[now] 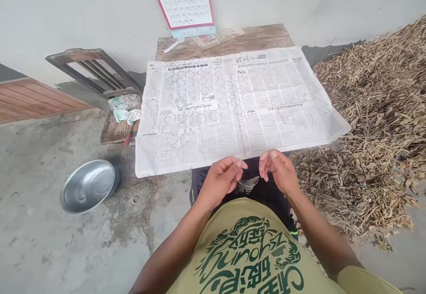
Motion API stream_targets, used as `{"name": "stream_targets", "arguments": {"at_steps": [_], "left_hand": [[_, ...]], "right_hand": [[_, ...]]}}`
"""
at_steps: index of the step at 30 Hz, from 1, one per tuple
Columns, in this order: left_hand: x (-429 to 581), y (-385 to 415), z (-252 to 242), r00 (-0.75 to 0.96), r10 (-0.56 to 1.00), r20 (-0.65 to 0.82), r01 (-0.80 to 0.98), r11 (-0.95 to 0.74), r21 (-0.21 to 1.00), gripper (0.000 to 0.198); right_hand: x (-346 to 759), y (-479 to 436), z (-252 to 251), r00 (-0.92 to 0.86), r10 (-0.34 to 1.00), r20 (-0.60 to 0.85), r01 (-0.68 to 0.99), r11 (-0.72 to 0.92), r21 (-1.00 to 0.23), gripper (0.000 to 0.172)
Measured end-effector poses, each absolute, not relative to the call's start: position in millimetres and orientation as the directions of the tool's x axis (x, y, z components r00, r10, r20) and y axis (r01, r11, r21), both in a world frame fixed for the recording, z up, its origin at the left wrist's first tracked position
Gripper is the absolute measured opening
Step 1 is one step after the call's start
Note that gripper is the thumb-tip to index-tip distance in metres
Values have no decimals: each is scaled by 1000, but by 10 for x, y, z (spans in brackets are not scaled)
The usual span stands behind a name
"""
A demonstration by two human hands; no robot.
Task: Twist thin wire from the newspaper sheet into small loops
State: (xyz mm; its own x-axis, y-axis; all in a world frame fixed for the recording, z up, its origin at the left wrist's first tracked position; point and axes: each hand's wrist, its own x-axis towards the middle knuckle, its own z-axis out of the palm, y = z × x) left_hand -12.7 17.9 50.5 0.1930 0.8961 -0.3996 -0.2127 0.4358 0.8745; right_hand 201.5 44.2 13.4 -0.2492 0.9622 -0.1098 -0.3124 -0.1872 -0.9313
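Observation:
My left hand (226, 174) is at the near edge of the newspaper, thumb and fingertips pinched together. A thin pale strand (249, 185) curves below its fingers toward the other hand, and the left fingers seem to hold it. Close by on the right, my right hand (278, 170) has thumb and index finger drawn together and the other fingers curled. Whatever is between those fingertips is too small to make out. The spread newspaper (213, 139) covers most of the wooden table, with many faint thin rings (185, 139) on it; drawn or lying loose, I cannot tell.
Behind the newspaper, a desk calendar (186, 3) stands on the table (259, 39) against the wall. To the left are a wooden chair (96, 72) with a crumpled plastic bag (124, 107) and a metal basin (88, 186) on the floor. Dried plants (372, 152) are heaped at right.

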Motion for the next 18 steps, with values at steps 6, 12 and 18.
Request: {"name": "stream_targets", "arguments": {"at_steps": [6,12,18], "left_hand": [[-151,132,584,361,864,-352,68,352,934,37],[-194,125,569,496,784,-375,148,349,925,36],[-212,132,465,498,754,-429,-15,502,865,39]], "right_hand": [[2155,788,312,-413,889,-198,-258,-323,-910,47],[2319,999,423,-664,736,-129,-91,-250,-964,24],[2324,972,381,-697,698,-167,-88,-314,-945,20]]}}
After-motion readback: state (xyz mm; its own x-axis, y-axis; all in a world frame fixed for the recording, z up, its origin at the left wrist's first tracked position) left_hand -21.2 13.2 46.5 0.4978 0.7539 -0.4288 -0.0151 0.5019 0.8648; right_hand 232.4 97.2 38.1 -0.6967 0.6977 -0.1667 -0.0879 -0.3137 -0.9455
